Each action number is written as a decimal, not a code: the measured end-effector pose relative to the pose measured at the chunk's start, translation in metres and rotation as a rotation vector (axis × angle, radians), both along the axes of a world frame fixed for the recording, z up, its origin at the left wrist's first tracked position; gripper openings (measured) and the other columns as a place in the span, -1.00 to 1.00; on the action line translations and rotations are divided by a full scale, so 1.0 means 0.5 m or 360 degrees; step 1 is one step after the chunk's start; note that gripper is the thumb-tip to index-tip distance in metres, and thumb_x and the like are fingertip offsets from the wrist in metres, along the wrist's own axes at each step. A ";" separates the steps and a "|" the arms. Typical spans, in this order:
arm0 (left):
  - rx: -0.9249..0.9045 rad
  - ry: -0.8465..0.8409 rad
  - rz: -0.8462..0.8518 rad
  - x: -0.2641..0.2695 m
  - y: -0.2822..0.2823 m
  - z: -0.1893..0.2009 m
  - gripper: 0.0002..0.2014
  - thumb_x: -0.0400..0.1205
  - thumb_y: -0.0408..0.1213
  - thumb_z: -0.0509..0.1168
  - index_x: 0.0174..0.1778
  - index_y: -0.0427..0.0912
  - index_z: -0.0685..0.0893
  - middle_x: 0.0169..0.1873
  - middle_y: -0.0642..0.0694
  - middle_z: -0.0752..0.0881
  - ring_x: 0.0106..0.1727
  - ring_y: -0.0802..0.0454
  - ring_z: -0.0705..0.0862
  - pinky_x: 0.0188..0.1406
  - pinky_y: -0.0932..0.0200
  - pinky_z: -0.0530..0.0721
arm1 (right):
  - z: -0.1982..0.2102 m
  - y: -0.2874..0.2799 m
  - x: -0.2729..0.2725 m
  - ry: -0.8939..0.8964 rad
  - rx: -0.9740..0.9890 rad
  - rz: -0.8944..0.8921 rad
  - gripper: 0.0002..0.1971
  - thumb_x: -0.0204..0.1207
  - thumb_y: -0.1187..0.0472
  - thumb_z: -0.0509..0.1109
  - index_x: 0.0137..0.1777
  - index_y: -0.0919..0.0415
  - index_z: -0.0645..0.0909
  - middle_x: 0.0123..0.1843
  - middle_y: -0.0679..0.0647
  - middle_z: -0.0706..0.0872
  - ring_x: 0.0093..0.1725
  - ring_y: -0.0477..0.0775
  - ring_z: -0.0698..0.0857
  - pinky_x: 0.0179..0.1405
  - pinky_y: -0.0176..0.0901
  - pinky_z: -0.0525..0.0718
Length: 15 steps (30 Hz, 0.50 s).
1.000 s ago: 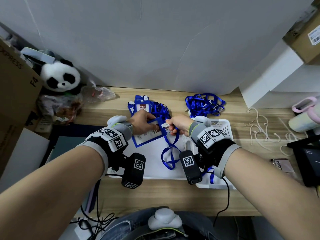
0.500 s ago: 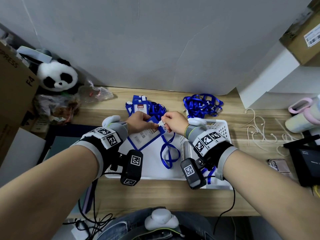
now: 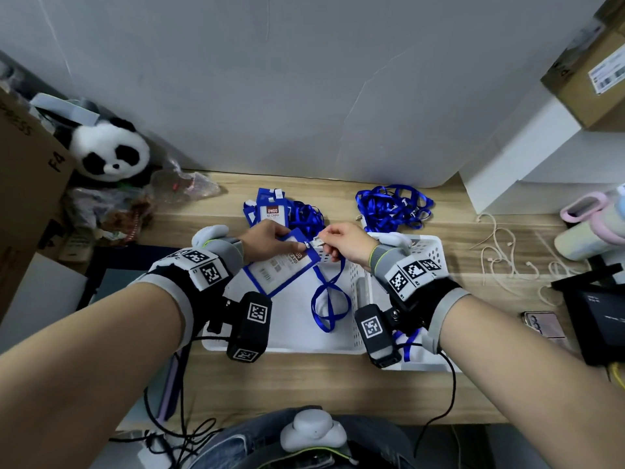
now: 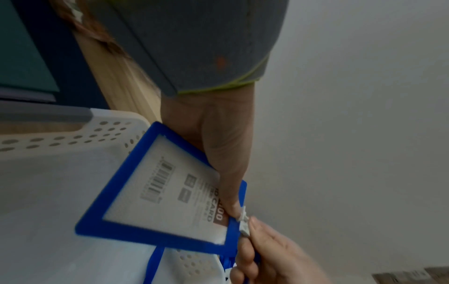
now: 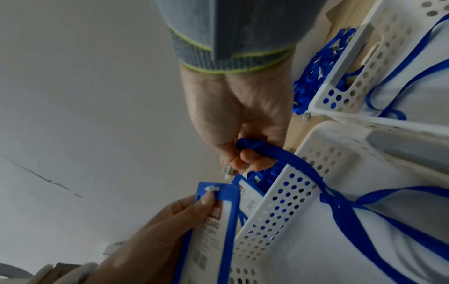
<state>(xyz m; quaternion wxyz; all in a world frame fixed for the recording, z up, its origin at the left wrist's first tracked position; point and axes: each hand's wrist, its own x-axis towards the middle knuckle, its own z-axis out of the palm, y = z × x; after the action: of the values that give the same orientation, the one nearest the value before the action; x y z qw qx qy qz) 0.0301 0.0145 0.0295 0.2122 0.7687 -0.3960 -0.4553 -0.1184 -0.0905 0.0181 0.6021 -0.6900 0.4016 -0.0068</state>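
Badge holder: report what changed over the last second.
The left hand turned the blue badge holder from nearly level to slanted, its top end raised toward the white clip pinched in the fingers of the right hand. Nothing was taken or let go. The lanyard loop hangs over the white basket as before. Whether the clip has hooked on cannot be told.

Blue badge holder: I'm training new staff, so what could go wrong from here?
The right hand pinches the small white clip at the top edge of the blue plastic badge holder; it may slip or miss the slot. The left hand grips only that end, so the holder could twist. The blue ribbon lanyard dangling into the white perforated basket might snag.
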 end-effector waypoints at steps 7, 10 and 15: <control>0.0091 0.0459 0.0153 0.000 0.018 -0.010 -0.51 0.36 -0.01 0.51 0.07 -0.29 0.74 -0.04 -0.24 0.81 -0.05 -0.21 0.78 0.09 -0.14 0.73 | 0.006 0.007 0.005 0.0186 -0.0262 0.0178 -0.74 0.63 0.22 0.28 -0.32 0.13 0.56 -0.41 0.03 0.65 -0.49 -0.12 0.57 -0.38 -0.38 0.57; 0.0010 0.0546 0.0160 -0.002 0.018 -0.003 -0.54 0.33 -0.01 0.49 0.01 -0.28 0.76 -0.04 -0.28 0.79 -0.12 -0.17 0.76 0.03 -0.08 0.71 | -0.001 0.000 0.008 0.0369 -0.0402 0.0141 -0.75 0.62 0.17 0.28 -0.24 0.26 0.64 -0.35 0.10 0.72 -0.41 -0.02 0.65 -0.18 -0.18 0.65; 0.0012 0.0645 0.0075 -0.008 0.013 0.006 -0.90 0.50 -0.22 0.45 -0.12 -0.12 0.79 -0.12 -0.08 0.81 -0.15 0.02 0.77 -0.07 0.18 0.76 | 0.039 0.000 0.015 -0.0235 0.0306 -0.0363 -0.79 0.72 0.23 0.09 0.14 0.32 0.50 -0.32 0.11 0.63 -0.42 -0.01 0.59 -0.43 -0.31 0.64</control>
<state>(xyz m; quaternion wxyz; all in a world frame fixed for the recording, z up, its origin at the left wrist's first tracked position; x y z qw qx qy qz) 0.0262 0.0211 0.0327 0.2952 0.6712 -0.3255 -0.5971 -0.1109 -0.0906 0.0374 0.6884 -0.5769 0.4309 -0.0873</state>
